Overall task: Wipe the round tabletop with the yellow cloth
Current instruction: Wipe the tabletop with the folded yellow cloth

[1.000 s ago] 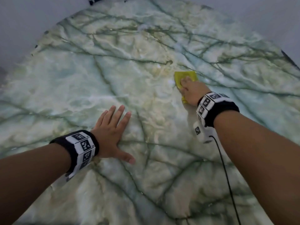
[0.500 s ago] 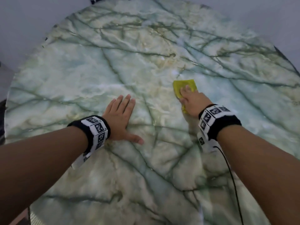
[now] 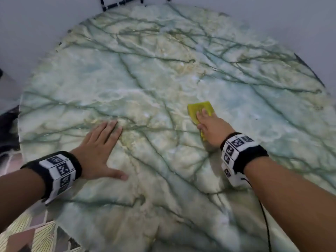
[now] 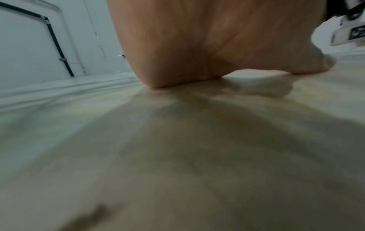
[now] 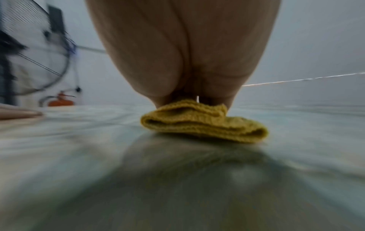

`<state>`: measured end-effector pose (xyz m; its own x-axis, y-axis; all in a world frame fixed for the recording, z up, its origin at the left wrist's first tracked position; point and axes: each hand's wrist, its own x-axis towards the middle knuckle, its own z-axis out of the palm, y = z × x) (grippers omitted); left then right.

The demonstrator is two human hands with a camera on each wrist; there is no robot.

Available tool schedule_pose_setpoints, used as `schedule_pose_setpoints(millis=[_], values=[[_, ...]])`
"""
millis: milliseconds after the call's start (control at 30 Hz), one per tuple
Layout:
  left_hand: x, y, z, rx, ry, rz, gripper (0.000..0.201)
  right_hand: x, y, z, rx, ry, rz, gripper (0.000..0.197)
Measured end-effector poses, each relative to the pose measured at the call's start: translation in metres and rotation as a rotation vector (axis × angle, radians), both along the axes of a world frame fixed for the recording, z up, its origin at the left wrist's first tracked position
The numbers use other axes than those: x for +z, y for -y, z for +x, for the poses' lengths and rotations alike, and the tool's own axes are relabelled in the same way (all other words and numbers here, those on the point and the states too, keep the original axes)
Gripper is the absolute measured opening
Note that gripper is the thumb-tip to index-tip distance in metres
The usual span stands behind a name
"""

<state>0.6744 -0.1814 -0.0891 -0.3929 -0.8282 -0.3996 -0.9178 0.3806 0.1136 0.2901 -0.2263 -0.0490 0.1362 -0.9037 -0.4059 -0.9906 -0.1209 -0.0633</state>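
yellow cloth (image 3: 199, 110) under the right hand (image 3: 211, 129), folded into a thick pad, and the fingers (image 3: 204, 113) lie straight on top of it, pressing it flat to the stone with nothing curled around it. from the right wrist view the folded layers of the cloth (image 5: 203, 123) bulge out from beneath the heel of the hand (image 5: 183, 51), the nearest fold sitting right on the surface. over to the left hand (image 3: 96, 151): palm down, fingers (image 3: 109, 130) straight and close together, thumb swung out to the side, resting flat on the round tabletop (image 3: 163, 73) and holding nothing. the left wrist view shows the heel of that hand (image 4: 197, 42) planted on the pale stone (image 4: 177, 156). the two hands sit well apart, cloth to the right of the table's middle. both wrists carry black bands with printed white marker tiles (image 3: 60, 170), and a thin black cable (image 3: 264, 220) trails back from the right one. the top itself is green-veined marble, glossy. beyond its far edge, a black frame (image 3: 121, 3) against a pale wall, and a red fire extinguisher (image 5: 60, 101) low in the right wrist view.
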Motion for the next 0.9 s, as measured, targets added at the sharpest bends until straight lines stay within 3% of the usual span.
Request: schedule_pose_setpoints(millis=[133, 233, 333, 400, 533, 633, 700, 800, 900], values=[[0.0, 0.003, -0.005, 0.003, 0.039, 0.031, 0.156, -0.008, 0.032, 0.046, 0.057, -0.013, -0.062, 0.056], [0.001, 0.002, -0.006, 0.006, 0.057, 0.04, 0.157, -0.017, -0.019, 0.108, 0.302, 0.115, -0.039, 0.055], [0.001, 0.002, -0.005, 0.01, 0.061, 0.031, 0.159, -0.017, -0.08, 0.112, 0.408, 0.194, -0.006, 0.053], [0.001, 0.002, -0.005, 0.002, 0.06, 0.033, 0.158, -0.012, -0.083, 0.08, 0.323, 0.198, -0.011, 0.053], [-0.001, 0.003, -0.004, -0.009, 0.064, 0.025, 0.158, 0.0, -0.037, 0.017, -0.026, 0.071, 0.045, 0.053], [-0.002, 0.003, -0.003, -0.008, 0.064, 0.015, 0.158, 0.003, -0.005, 0.022, -0.066, 0.001, -0.012, 0.052], [-0.003, 0.003, -0.003, -0.009, 0.067, 0.013, 0.158, -0.001, -0.005, 0.054, 0.017, 0.009, -0.043, 0.051], [-0.003, 0.002, -0.003, -0.003, 0.08, 0.013, 0.159, -0.01, -0.052, 0.112, 0.242, 0.125, -0.024, 0.053], [-0.004, 0.002, -0.002, 0.001, 0.078, -0.009, 0.16, -0.016, -0.114, 0.108, 0.409, 0.232, 0.007, 0.053]])
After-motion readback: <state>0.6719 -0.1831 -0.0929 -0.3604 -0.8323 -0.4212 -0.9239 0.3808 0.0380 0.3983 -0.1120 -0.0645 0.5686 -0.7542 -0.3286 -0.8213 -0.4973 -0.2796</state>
